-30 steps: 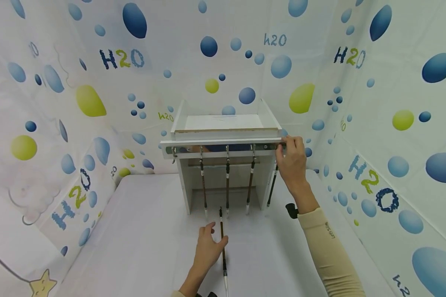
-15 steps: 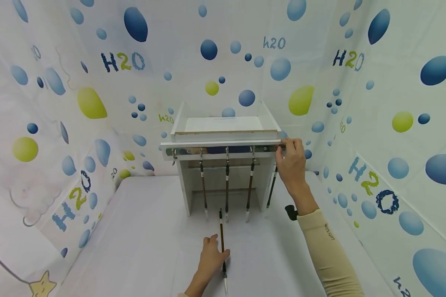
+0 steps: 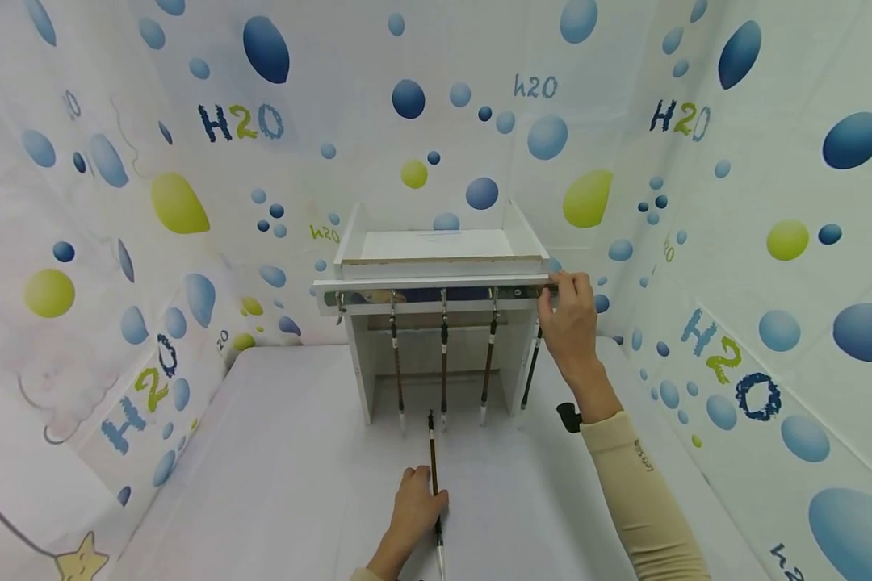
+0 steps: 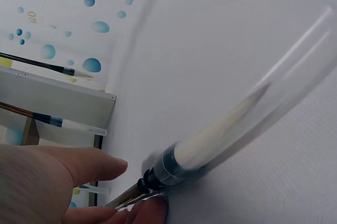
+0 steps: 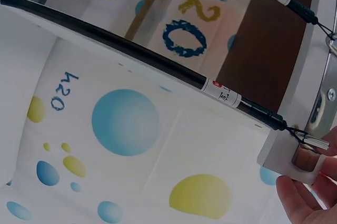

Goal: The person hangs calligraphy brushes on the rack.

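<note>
A writing brush [image 3: 433, 449] with a brown handle lies on the white table; a clear cap covers its pale bristles [image 4: 210, 142]. My left hand [image 3: 416, 507] is low around its handle, fingertips on one side and thumb on the other. In the left wrist view the thumb [image 4: 100, 166] stands a little off the handle. At the back, a white wooden brush rack [image 3: 436, 306] carries a metal strip with hooks. My right hand [image 3: 572, 315] grips the right end of its front bar, beside the loop of a black hanging brush [image 5: 131, 50].
Several more brushes, including a middle brush [image 3: 444, 371], hang tip-down from the rack's hooks. The leftmost hook [image 3: 340, 303] bears no brush. A tray-like top [image 3: 436, 242] sits above the bar. Patterned cloth walls [image 3: 770, 242] enclose the table [image 3: 283, 468] on three sides.
My left hand has lowered toward me along the lying brush, and the gap between thumb and fingers has narrowed. The right hand stays at the rack's end.
</note>
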The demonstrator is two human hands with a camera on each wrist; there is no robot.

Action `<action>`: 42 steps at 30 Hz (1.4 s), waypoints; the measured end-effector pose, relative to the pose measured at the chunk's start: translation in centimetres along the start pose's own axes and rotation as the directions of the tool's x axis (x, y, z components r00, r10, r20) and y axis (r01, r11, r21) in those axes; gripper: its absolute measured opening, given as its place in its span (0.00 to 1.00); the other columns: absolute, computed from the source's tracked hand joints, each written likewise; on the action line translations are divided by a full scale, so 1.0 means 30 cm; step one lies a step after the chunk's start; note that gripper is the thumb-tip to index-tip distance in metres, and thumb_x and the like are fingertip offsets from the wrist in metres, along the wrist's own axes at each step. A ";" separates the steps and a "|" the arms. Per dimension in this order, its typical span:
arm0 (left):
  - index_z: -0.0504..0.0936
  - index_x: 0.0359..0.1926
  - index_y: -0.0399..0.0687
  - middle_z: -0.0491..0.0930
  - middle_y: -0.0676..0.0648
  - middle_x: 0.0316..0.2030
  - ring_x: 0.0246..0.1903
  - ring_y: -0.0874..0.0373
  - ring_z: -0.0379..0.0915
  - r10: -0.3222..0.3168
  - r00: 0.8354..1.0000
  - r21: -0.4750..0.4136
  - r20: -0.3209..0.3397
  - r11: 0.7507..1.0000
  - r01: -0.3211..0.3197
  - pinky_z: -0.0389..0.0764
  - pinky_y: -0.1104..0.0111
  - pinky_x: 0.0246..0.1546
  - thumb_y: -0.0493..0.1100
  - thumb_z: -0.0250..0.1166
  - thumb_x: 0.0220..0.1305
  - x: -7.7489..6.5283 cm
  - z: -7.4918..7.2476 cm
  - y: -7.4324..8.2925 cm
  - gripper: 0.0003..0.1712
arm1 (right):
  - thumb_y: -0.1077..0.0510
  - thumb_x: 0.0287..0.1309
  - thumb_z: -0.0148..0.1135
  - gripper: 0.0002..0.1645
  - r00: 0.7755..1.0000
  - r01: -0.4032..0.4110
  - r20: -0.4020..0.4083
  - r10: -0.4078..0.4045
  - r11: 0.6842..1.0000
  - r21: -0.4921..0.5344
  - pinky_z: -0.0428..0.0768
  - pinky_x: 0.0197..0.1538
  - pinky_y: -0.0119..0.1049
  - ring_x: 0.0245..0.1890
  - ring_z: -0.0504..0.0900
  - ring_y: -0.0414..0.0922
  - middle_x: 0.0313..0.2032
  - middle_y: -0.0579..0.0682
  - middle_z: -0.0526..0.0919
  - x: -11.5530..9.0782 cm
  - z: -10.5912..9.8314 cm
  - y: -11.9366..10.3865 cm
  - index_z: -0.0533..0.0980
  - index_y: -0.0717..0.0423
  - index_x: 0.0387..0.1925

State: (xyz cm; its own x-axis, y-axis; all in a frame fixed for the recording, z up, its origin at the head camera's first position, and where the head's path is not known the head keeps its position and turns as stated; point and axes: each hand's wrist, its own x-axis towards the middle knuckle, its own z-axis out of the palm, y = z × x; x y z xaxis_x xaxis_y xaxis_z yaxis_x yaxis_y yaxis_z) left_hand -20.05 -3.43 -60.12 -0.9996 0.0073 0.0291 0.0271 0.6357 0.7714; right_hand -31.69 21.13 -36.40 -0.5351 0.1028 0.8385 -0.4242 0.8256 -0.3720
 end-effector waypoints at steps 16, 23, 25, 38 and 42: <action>0.80 0.48 0.23 0.78 0.33 0.39 0.29 0.50 0.77 0.031 1.000 0.090 -0.005 0.995 -0.030 0.81 0.59 0.27 0.32 0.69 0.52 0.011 0.015 -0.001 0.22 | 0.68 0.64 0.60 0.16 1.000 -0.006 0.007 0.006 1.000 0.003 0.82 0.56 0.49 0.52 0.78 0.61 0.47 0.68 0.75 -0.001 -0.002 0.001 0.77 0.73 0.51; 0.80 0.47 0.23 0.78 0.34 0.37 0.28 0.52 0.75 0.047 0.999 0.083 0.003 0.995 -0.047 0.79 0.61 0.25 0.30 0.67 0.53 0.010 0.002 0.006 0.20 | 0.68 0.64 0.60 0.16 1.000 -0.003 0.008 0.003 1.000 0.005 0.81 0.56 0.49 0.52 0.78 0.61 0.47 0.68 0.75 0.001 -0.004 0.000 0.77 0.73 0.51; 0.79 0.48 0.22 0.78 0.34 0.37 0.28 0.52 0.74 0.052 0.999 0.079 0.006 0.996 -0.052 0.79 0.61 0.25 0.30 0.67 0.53 0.009 -0.003 0.009 0.20 | 0.68 0.64 0.60 0.16 1.000 -0.008 0.012 0.008 1.000 0.005 0.81 0.56 0.49 0.52 0.78 0.61 0.47 0.68 0.75 0.001 -0.005 -0.002 0.77 0.73 0.52; 0.80 0.44 0.25 0.77 0.38 0.34 0.34 0.49 0.75 0.051 0.999 0.045 -0.003 0.998 -0.050 0.80 0.55 0.33 0.31 0.66 0.49 0.011 -0.010 0.000 0.19 | 0.67 0.65 0.60 0.16 1.000 -0.009 0.014 0.009 1.000 0.007 0.82 0.56 0.49 0.52 0.78 0.60 0.47 0.67 0.75 0.003 -0.006 -0.004 0.77 0.72 0.52; 0.80 0.45 0.25 0.78 0.39 0.34 0.35 0.49 0.75 0.035 0.999 0.026 -0.004 0.999 -0.035 0.79 0.55 0.34 0.32 0.67 0.49 0.011 -0.011 -0.006 0.20 | 0.67 0.64 0.60 0.16 1.000 -0.009 0.011 0.009 1.000 0.004 0.82 0.56 0.49 0.51 0.78 0.60 0.47 0.68 0.75 0.002 -0.007 -0.004 0.77 0.72 0.52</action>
State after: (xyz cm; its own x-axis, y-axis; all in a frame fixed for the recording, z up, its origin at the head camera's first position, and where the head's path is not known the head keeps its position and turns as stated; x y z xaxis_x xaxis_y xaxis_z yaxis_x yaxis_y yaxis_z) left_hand -20.39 -3.81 -60.03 -0.9979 0.0271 0.0586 0.0620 0.6546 0.7534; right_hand -31.51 21.14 -36.22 -0.5470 0.1042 0.8306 -0.4223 0.8223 -0.3813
